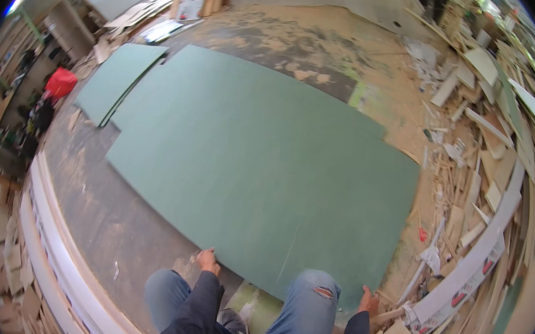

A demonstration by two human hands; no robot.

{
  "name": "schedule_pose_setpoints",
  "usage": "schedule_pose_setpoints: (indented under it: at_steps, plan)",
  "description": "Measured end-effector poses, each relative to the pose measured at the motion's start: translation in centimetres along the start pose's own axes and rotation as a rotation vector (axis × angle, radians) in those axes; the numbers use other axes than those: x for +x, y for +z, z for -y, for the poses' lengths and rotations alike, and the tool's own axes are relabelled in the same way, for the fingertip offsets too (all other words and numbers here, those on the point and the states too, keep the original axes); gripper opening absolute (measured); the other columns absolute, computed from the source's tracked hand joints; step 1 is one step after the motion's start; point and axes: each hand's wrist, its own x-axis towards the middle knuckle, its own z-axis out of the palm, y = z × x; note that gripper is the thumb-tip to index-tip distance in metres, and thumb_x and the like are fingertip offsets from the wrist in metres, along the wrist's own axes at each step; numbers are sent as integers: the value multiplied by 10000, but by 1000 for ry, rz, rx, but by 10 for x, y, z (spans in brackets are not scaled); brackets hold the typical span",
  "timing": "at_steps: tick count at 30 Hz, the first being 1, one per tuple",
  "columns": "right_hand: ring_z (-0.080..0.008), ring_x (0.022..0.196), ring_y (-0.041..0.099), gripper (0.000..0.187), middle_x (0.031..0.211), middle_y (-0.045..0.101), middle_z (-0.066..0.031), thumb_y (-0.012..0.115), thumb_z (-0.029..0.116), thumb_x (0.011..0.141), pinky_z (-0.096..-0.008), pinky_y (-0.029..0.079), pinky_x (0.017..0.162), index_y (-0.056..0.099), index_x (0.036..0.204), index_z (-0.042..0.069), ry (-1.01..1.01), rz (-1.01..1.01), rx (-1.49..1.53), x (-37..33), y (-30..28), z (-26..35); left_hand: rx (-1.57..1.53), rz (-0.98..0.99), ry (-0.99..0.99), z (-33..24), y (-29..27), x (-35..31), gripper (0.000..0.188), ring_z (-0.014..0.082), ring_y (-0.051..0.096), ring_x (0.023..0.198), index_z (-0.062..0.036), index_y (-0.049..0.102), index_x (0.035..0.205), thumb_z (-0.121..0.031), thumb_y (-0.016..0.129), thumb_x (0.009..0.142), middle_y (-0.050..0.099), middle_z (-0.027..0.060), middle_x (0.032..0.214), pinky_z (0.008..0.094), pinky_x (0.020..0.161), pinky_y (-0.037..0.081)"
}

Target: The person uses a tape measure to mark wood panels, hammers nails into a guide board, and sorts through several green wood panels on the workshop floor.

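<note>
A large, flat green board (262, 160) lies low in front of me, reaching from my knees toward the back left. My left hand (208, 261) is closed on its near edge, the thumb on top and the fingers mostly hidden beneath. At the near right corner my right hand (367, 301) grips the same board, its fingers partly out of sight past the edge. A pale scratch runs down the board's surface between my hands. Beneath its far side, more green sheet shows slightly offset. My bent knee (315, 288) in torn jeans overlaps the near edge.
Another green panel (120, 76) lies at the far left. Wood offcuts and scraps (474, 182) pile up along the right side. Long white-edged strips (55, 229) run along the left. Sawdust covers the floor (288, 32) at the back, and a red bag (61, 83) sits far left.
</note>
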Motion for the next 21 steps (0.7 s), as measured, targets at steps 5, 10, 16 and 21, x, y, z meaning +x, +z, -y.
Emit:
schedule_pose_setpoints:
  at_steps: [5, 10, 16, 21]
  plan:
    - [-365, 1029, 578, 599, 1079, 633, -195, 804, 331, 628, -421, 422, 917, 610, 1061, -36, -247, -7, 283, 11, 40, 18, 98, 189, -209, 0, 20, -12, 217, 248, 557, 768, 11, 558, 988, -67, 644, 804, 573, 120, 913, 431, 632, 462]
    - [-248, 1058, 555, 541, 1152, 597, -118, 773, 167, 712, -338, 411, 921, 557, 1164, -37, -296, 515, 742, 45, 28, 25, 91, 221, -283, 7, 41, -34, 210, 250, 553, 787, -25, 547, 984, -90, 660, 820, 565, 125, 927, 441, 651, 466]
    - [-197, 1084, 541, 524, 1182, 581, -74, 677, 42, 809, -317, 414, 929, 460, 1283, -14, -329, 853, 952, 46, 54, 46, -65, 457, -450, 36, 30, -19, 258, 248, 573, 826, -67, 490, 1036, -148, 663, 862, 569, 109, 991, 445, 703, 470]
    - [-204, 1105, 537, 536, 1203, 575, -76, 668, 20, 812, -321, 411, 948, 452, 1302, -2, -306, 968, 993, 3, 59, 85, -70, 518, -428, 18, 43, -75, 250, 241, 589, 781, -82, 473, 1000, -167, 669, 871, 582, 77, 967, 452, 711, 486]
